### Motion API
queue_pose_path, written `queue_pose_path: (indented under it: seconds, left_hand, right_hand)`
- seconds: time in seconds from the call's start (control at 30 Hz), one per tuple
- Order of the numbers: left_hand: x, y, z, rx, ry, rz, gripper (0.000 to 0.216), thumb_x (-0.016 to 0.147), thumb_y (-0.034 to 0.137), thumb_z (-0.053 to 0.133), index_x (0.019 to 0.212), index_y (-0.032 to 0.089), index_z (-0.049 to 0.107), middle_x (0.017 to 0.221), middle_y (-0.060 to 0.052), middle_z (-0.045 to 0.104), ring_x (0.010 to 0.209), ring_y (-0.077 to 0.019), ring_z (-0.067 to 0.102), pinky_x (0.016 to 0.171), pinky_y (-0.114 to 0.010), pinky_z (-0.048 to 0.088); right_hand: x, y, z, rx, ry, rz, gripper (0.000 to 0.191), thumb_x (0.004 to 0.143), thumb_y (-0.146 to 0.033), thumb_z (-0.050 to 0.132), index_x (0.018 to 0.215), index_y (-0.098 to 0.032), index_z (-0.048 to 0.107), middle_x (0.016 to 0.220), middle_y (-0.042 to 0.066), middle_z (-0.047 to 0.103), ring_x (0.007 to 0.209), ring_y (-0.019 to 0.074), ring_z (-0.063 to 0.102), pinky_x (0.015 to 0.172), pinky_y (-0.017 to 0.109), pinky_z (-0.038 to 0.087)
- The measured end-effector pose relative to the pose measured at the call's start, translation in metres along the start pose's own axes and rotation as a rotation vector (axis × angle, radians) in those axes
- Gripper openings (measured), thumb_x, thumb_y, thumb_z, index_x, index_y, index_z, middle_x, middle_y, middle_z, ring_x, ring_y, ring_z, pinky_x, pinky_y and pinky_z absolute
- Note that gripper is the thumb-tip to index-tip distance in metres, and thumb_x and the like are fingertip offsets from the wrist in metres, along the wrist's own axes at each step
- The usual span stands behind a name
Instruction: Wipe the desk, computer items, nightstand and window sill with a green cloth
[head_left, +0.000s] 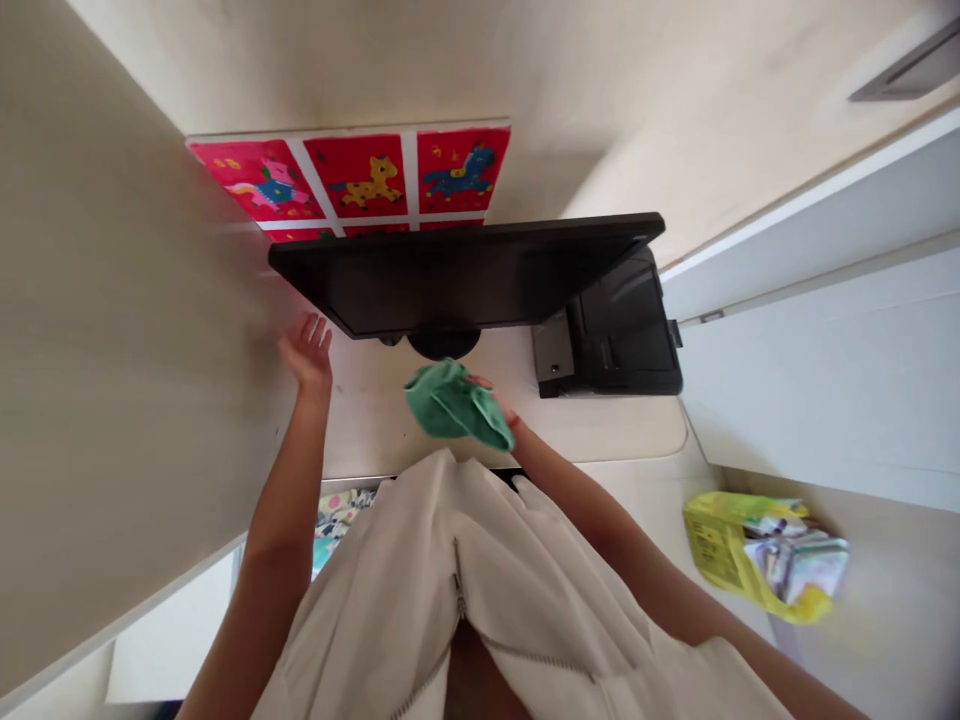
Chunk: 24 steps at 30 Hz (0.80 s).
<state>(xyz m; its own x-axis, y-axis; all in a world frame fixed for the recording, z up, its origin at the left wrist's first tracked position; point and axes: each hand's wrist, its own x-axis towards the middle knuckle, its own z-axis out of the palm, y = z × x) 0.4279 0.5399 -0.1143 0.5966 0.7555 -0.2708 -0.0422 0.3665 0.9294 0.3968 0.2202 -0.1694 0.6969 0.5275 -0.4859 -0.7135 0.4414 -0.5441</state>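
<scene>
A crumpled green cloth [454,405] is gripped in my right hand [499,395], over the desk in front of the monitor's base. The cloth covers most of that hand's fingers. My left hand [307,350] is near the side wall, by the lower left corner of the black monitor [465,275]. Its fingers are stretched out and nothing is in them. The white desk [367,410] lies beneath both hands. Whether the cloth touches the desktop I cannot tell.
A black printer [626,330] stands right of the monitor. Behind the monitor, a red picture panel [360,185] leans at the wall. A yellow bag [712,545] stuffed with papers or books is at the lower right. Patterned fabric [337,515] shows below the desk edge.
</scene>
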Motion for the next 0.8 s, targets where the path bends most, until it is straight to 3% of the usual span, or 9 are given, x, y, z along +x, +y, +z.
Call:
queue_pose_path:
  seconds: [0.07, 0.13, 0.2, 0.27, 0.37, 0.43, 0.57, 0.67, 0.8]
  left_hand:
    - [-0.017, -0.034, -0.003, 0.066, 0.187, 0.018, 0.038, 0.103, 0.051, 0.038, 0.103, 0.02, 0.061, 0.122, -0.011, 0.068, 0.127, -0.0208, 0.064, 0.115, -0.041, 0.048]
    - [-0.041, -0.072, -0.001, 0.129, 0.211, -0.018, 0.029, 0.095, 0.05, 0.051, 0.098, 0.022, 0.059, 0.119, -0.011, 0.068, 0.126, -0.0228, 0.064, 0.113, -0.043, 0.048]
    - [-0.07, -0.109, 0.004, 0.242, 0.131, -0.063, 0.03, 0.086, 0.051, 0.062, 0.097, 0.023, 0.058, 0.116, -0.011, 0.069, 0.119, -0.0235, 0.067, 0.108, -0.043, 0.051]
    - [-0.101, -0.139, 0.01, 0.323, -0.019, -0.109, 0.034, 0.08, 0.051, 0.068, 0.097, 0.022, 0.059, 0.111, -0.012, 0.071, 0.109, -0.0231, 0.07, 0.102, -0.041, 0.053]
    - [-0.143, -0.167, 0.018, 0.38, -0.258, -0.197, 0.036, 0.076, 0.051, 0.069, 0.095, 0.021, 0.062, 0.101, -0.013, 0.073, 0.094, -0.0216, 0.072, 0.094, -0.04, 0.055]
    - [-0.162, -0.175, 0.021, 0.413, -0.361, -0.222, 0.036, 0.076, 0.051, 0.068, 0.093, 0.02, 0.064, 0.095, -0.012, 0.073, 0.089, -0.0214, 0.073, 0.091, -0.04, 0.056]
    - [-0.179, -0.178, 0.018, 0.465, -0.379, -0.212, 0.033, 0.076, 0.051, 0.068, 0.088, 0.02, 0.067, 0.089, -0.01, 0.074, 0.084, -0.0207, 0.073, 0.087, -0.038, 0.057]
    - [-0.183, -0.179, 0.012, 0.483, -0.295, -0.193, 0.03, 0.075, 0.049, 0.07, 0.085, 0.02, 0.068, 0.086, -0.008, 0.075, 0.081, -0.019, 0.072, 0.085, -0.036, 0.057]
    - [-0.199, -0.184, 0.005, 0.5, -0.172, -0.173, 0.03, 0.076, 0.049, 0.071, 0.085, 0.021, 0.069, 0.084, -0.006, 0.076, 0.079, -0.0178, 0.072, 0.085, -0.035, 0.059]
  right_hand:
    - [-0.051, 0.012, -0.072, 0.016, 0.151, -0.031, 0.024, 0.078, -0.039, 0.067, 0.064, -0.023, 0.056, 0.055, -0.003, 0.057, 0.056, 0.0136, 0.06, 0.066, 0.025, 0.06]
    - [-0.1, 0.016, -0.133, 0.004, 0.382, -0.137, 0.022, 0.073, -0.045, 0.064, 0.068, -0.024, 0.059, 0.06, -0.001, 0.062, 0.06, 0.0164, 0.065, 0.066, 0.028, 0.062]
    - [-0.135, 0.015, -0.185, -0.075, 0.703, -0.31, 0.027, 0.071, -0.047, 0.061, 0.083, -0.023, 0.067, 0.075, 0.003, 0.07, 0.074, 0.0209, 0.072, 0.074, 0.034, 0.065]
    - [-0.148, 0.015, -0.222, -0.255, 0.995, -0.47, 0.043, 0.077, -0.047, 0.053, 0.109, -0.022, 0.069, 0.096, 0.007, 0.074, 0.093, 0.0257, 0.075, 0.084, 0.041, 0.064]
    - [-0.126, 0.029, -0.24, -0.532, 1.132, -0.523, 0.059, 0.084, -0.041, 0.047, 0.136, -0.019, 0.062, 0.126, 0.016, 0.07, 0.121, 0.0322, 0.068, 0.101, 0.053, 0.057]
    - [-0.095, 0.046, -0.23, -0.785, 0.96, -0.421, 0.061, 0.083, -0.035, 0.051, 0.138, -0.015, 0.065, 0.14, 0.021, 0.065, 0.137, 0.0355, 0.058, 0.116, 0.059, 0.044]
    - [-0.051, 0.064, -0.215, -1.492, 0.347, -0.194, 0.064, 0.087, -0.032, 0.058, 0.15, -0.02, 0.063, 0.166, 0.015, 0.045, 0.158, 0.0355, 0.032, 0.13, 0.064, 0.012]
    - [-0.052, 0.049, -0.248, -1.834, 0.071, -0.158, 0.068, 0.094, -0.032, 0.053, 0.161, -0.02, 0.051, 0.172, 0.013, 0.034, 0.161, 0.0326, 0.026, 0.132, 0.058, 0.008]
    - [-0.076, 0.018, -0.324, -1.91, 0.004, -0.193, 0.069, 0.094, -0.031, 0.053, 0.161, -0.019, 0.051, 0.171, 0.011, 0.037, 0.161, 0.0306, 0.026, 0.133, 0.051, 0.011]
